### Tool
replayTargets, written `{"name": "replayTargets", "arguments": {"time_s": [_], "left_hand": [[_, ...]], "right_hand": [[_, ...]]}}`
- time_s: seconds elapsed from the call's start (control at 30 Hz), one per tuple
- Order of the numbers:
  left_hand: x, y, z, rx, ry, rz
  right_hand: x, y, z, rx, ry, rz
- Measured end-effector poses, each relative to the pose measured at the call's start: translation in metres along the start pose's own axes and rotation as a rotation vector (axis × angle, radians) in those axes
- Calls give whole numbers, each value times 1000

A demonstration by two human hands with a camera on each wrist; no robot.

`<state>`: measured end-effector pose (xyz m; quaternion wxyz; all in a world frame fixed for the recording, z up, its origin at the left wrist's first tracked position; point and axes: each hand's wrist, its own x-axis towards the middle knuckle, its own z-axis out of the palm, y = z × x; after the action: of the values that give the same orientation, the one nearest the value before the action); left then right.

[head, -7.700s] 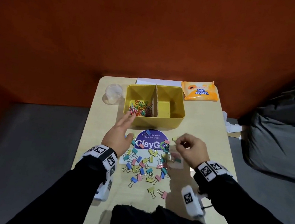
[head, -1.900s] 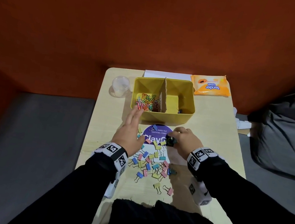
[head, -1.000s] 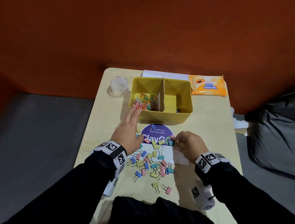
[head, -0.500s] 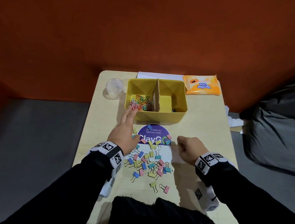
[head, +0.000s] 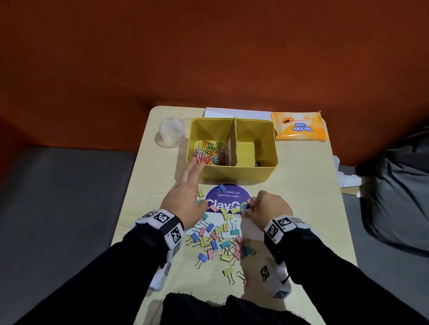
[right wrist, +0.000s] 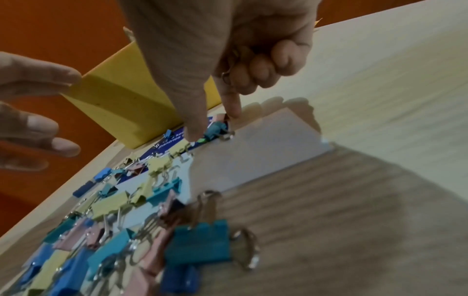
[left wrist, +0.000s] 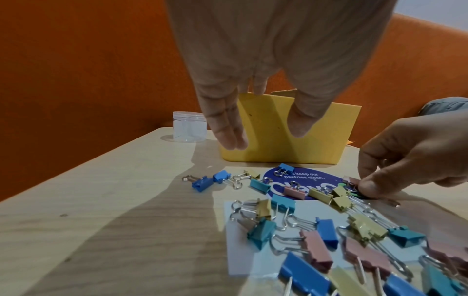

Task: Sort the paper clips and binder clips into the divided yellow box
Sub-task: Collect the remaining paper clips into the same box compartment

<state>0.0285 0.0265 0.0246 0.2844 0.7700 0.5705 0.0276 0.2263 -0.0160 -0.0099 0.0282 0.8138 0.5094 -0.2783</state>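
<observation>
The divided yellow box stands at the table's far middle, split by a cardboard wall. Coloured paper clips fill its left compartment, and one dark clip lies in the right one. Pastel binder clips are strewn on the table in front of the box. My left hand is flat with straight fingers, its fingertips at the box's front left corner. My right hand pinches a teal binder clip at the pile's far right edge. A wire handle shows inside its curled fingers.
A clear plastic jar stands left of the box. An orange tissue packet lies at the back right, with white paper behind the box. A purple round sticker and a white card lie under the clips. A grey bag is off the table's right.
A dark clip has appeared in the right compartment since the earliest frame. My right hand stayed at the pile's far right edge, with thumb and forefinger now down on the teal clip. The left hand barely moved.
</observation>
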Motion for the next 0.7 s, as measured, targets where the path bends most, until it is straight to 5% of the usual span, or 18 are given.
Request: {"name": "replayTargets", "arguments": {"time_s": [0.23,0.57,0.7], "left_hand": [[1,-5,3,-11,13,15],[1,-7,6,-31,14,26],[2,-7,5,-36,5,24]], "right_hand": [[7,-5,0,85,-77,60],[9,16,-3,754,47,160],[11,7,-9,578,-2,45]]}}
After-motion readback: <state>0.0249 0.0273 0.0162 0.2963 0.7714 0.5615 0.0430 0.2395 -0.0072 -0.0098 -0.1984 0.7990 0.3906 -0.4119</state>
